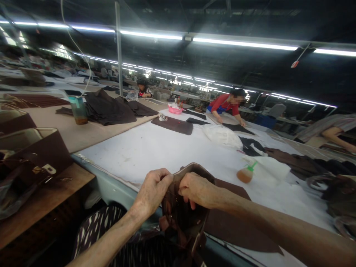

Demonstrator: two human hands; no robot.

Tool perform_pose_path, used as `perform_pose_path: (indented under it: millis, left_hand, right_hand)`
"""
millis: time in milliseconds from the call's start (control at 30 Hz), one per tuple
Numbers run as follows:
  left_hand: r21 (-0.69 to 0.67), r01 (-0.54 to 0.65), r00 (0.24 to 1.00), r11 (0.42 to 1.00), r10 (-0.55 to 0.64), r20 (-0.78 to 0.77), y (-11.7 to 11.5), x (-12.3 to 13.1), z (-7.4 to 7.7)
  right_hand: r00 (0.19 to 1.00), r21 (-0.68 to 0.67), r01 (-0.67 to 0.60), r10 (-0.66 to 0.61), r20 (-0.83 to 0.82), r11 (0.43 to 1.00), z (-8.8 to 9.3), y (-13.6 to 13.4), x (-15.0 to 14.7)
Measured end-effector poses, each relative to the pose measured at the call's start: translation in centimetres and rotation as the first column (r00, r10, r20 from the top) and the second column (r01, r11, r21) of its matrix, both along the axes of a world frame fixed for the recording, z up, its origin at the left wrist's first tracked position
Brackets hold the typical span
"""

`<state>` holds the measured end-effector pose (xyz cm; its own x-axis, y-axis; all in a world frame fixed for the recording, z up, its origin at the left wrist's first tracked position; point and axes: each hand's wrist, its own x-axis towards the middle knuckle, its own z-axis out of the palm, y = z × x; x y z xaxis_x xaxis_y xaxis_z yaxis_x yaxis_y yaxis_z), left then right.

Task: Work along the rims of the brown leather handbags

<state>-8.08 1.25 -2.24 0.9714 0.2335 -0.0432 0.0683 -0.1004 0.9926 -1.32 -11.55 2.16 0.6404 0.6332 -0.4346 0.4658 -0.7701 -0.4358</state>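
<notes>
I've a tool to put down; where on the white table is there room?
The widest, mostly bare patch lies between the brown bag, far brown panel and white plastic. Around the dark cloth at right, it's crowded.

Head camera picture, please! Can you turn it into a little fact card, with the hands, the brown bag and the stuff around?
Left hand: pinching the rim of the brown bag
Right hand: fingers inside the bag's opening; anything they hold is hidden
Bag's state: open at the top
Bag's place: near edge of the white table
Beside the bag: flat brown piece
Farther away: bottle with green top, pink basin
Nearby worker: person in red sleeves, leaning forward
</notes>
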Motion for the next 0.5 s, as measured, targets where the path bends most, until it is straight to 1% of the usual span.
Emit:
perform_pose_path:
  millis: [133,200,233,300,367,433,500]
  left_hand:
    - [0.049,-0.003,1.0,0.999,0.002,0.018,0.0,0.1,0.0]
    - [0.095,-0.019,0.999,0.995,0.015,0.042,0.4,0.3,-0.2]
    - [0.121,-0.026,0.998,0.992,0.019,0.054,0.7,0.3,-0.3]
    - [0.169,-0.025,0.997,0.985,0.013,0.07,1.3,0.3,-0.4]
    - [0.203,-0.012,0.997,0.979,-0.003,0.077,1.7,0.3,-0.3]
    - [0.21,0.001,0.996,0.978,-0.019,0.083,1.9,0.3,0.0]
    - [0.167,0.03,0.997,0.985,-0.042,0.071,1.8,0.3,0.4]
  right_hand:
    - [0.999,-0.029,0.007,-0.006,0.037,1.0,0.7,-0.4,-0.1]
    - [0.999,-0.11,0.01,-0.005,0.049,0.994,1.2,-0.9,0.1]
    - [0.997,-0.167,0.01,0.004,0.083,0.986,1.4,-1.3,0.2]
    - [0.993,-0.257,0.045,-0.015,0.118,0.965,1.7,-2.0,0.6]
    - [0.995,-0.238,0.096,-0.089,0.041,0.966,1.5,-2.4,1.1]
    - [0.983,-0.175,0.134,-0.153,-0.103,0.975,0.9,-2.5,1.6]
    - [0.973,-0.114,0.144,-0.162,-0.162,0.983,0.3,-2.2,1.8]
